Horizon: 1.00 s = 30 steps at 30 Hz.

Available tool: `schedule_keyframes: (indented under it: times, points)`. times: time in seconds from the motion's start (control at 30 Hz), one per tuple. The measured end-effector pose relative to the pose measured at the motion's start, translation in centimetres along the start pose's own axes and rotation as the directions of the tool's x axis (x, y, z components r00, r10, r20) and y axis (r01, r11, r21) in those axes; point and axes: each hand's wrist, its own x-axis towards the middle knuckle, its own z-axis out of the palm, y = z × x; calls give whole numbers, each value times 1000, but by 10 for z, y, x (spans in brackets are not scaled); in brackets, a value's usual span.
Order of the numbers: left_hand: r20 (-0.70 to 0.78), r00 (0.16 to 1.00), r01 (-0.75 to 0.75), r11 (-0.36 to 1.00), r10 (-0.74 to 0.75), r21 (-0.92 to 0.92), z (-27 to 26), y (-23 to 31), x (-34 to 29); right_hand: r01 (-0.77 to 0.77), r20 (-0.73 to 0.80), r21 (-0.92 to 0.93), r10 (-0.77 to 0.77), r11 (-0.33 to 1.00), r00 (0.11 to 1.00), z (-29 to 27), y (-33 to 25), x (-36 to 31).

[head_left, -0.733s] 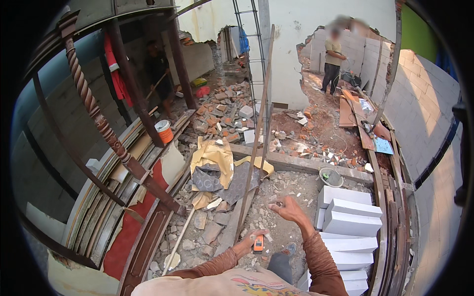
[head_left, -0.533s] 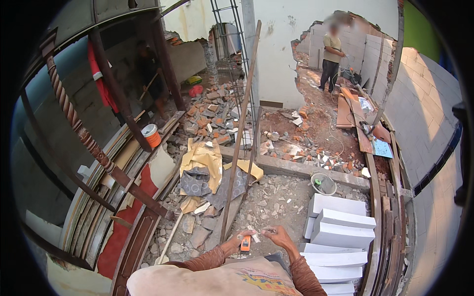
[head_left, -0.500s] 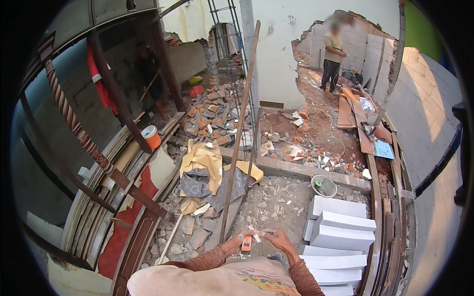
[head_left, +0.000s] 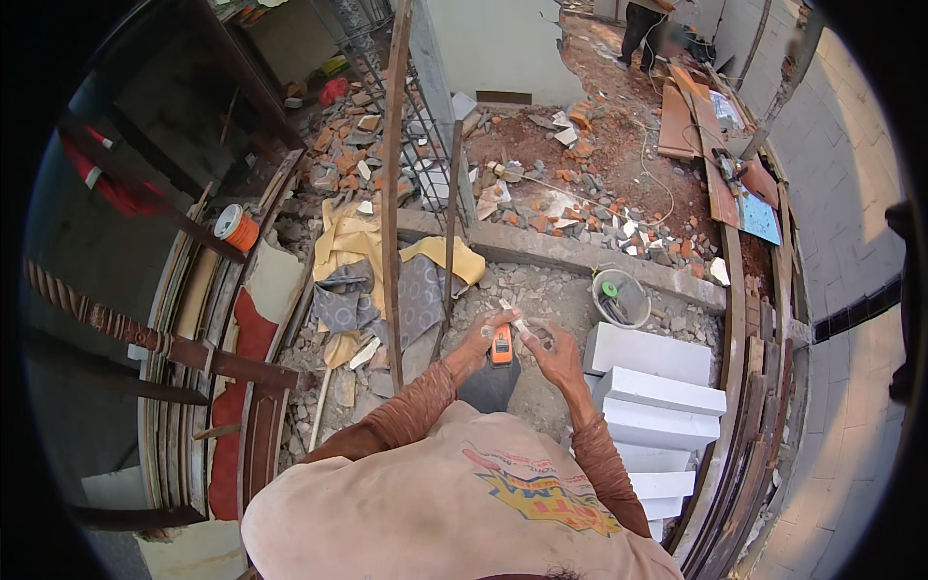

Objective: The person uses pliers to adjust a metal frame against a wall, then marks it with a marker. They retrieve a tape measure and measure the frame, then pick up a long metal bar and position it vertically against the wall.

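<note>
My left hand point(head_left: 473, 346) is closed above my lap, with a small orange-and-dark boxy device point(head_left: 501, 346) against its thumb side. The device looks like a tape measure, though its kind is not certain. A short whitish strip point(head_left: 513, 315) slants between my two hands, its upper end at my left fingertips. My right hand point(head_left: 555, 356) has its thumb and a finger at the strip's lower end, while its other fingers are partly bent. Both hands look dusty.
White blocks point(head_left: 652, 391) are stacked at my right, by a bucket point(head_left: 622, 298) with tools. Ahead, a leaning wooden post point(head_left: 394, 184), a low concrete beam point(head_left: 599, 256) and brick rubble point(head_left: 353, 159). Planks point(head_left: 198, 319) line the left. A person point(head_left: 642, 34) stands far right.
My view has tipped downward, so my hands and torso appear higher up. The right fingers have spread somewhat around the strip. The orange device stays beside my left hand.
</note>
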Motion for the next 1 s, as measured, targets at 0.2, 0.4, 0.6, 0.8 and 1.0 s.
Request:
schedule_keyframes:
  times: [0.2,0.4,0.6,0.8,1.0]
  points:
    - [-78,996,-46,997,41,-61,12,46,97,-171,61,97,165,981,984,-17,25,96]
    - [-123,990,62,997,-67,-42,24,113,168,-110,93,228,91,967,991,-33,16,182]
    - [-102,985,131,987,-139,-89,32,161,247,-171,60,288,160,942,985,-65,17,264]
    - [-186,968,168,986,-167,-8,6,176,337,-25,116,418,-26,908,993,-101,-59,456]
    - [-407,913,0,999,-17,-42,15,204,402,815,106,376,-895,440,434,-169,-315,667]
